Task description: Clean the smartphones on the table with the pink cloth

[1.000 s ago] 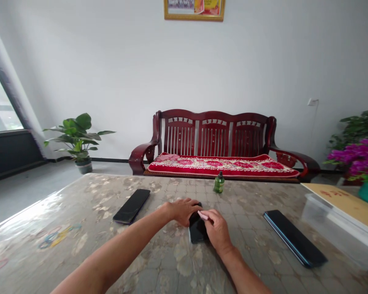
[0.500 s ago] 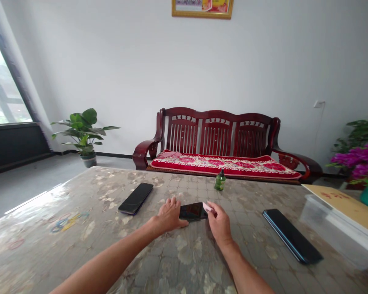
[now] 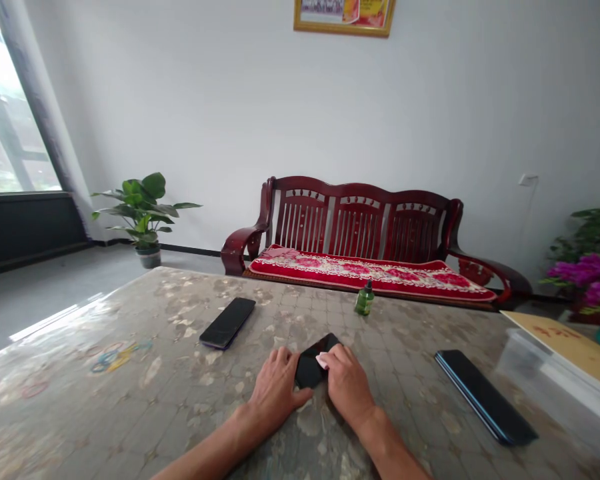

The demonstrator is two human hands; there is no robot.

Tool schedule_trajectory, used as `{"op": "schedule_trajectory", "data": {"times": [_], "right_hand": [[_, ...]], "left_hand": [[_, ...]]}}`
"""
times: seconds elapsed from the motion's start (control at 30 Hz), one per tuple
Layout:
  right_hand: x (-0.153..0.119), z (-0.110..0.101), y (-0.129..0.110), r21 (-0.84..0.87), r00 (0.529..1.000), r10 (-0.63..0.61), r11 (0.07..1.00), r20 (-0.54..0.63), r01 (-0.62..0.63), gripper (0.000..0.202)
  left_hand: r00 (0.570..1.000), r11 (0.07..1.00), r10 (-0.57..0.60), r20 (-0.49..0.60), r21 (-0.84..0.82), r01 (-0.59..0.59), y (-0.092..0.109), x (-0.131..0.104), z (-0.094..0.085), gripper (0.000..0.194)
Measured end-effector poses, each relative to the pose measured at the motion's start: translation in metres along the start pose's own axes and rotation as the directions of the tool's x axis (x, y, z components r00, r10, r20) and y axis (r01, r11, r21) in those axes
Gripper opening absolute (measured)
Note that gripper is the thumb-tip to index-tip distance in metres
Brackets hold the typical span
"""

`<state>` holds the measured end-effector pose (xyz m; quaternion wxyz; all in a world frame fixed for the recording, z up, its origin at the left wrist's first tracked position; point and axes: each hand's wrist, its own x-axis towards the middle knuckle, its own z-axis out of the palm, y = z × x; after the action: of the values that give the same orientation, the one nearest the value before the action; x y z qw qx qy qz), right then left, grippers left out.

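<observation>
A black smartphone [image 3: 311,368] lies at a slant on the table in front of me, its screen facing up. My left hand [image 3: 277,381] grips its left end, thumb along the near edge and fingers on the far side. Pinched in my right hand [image 3: 347,381] is a small pale pink wipe [image 3: 323,361], pressed against the screen. That hand covers the right part of the phone. Beyond it stands a small green bottle [image 3: 365,300] with a dark cap.
Another dark phone [image 3: 229,323] lies to the left, and a longer dark phone [image 3: 484,397] to the right. Colored rubber bands [image 3: 114,359] rest at far left. A clear plastic box [image 3: 545,373] sits at the right under a tan board [image 3: 565,343]. Behind is a wooden bench [image 3: 357,230].
The phone has turned from nearly level to a slant and come slightly nearer. My right hand with the wipe has shifted left over the screen. The camera view has moved a little.
</observation>
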<state>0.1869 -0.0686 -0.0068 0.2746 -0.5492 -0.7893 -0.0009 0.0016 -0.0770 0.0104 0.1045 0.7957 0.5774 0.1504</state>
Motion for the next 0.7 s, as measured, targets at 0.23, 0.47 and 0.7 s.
{"op": "schedule_trajectory", "data": {"times": [0.23, 0.47, 0.7], "right_hand": [[0.037, -0.002, 0.019, -0.168, 0.987, 0.156, 0.975, 0.035, -0.148, 0.031], [0.031, 0.002, -0.011, -0.118, 0.994, 0.003, 0.993, 0.106, 0.009, 0.03], [0.053, 0.001, 0.021, -0.153, 0.991, 0.117, 0.983, 0.067, -0.106, 0.033]], "left_hand": [[0.999, 0.999, -0.027, 0.018, 0.044, 0.026, 0.005, 0.002, -0.003, 0.052], [1.0, 0.999, -0.021, 0.019, 0.03, 0.021, 0.005, 0.003, -0.001, 0.047], [1.0, 0.998, -0.013, 0.024, 0.067, 0.011, 0.006, 0.006, 0.0, 0.052]]}}
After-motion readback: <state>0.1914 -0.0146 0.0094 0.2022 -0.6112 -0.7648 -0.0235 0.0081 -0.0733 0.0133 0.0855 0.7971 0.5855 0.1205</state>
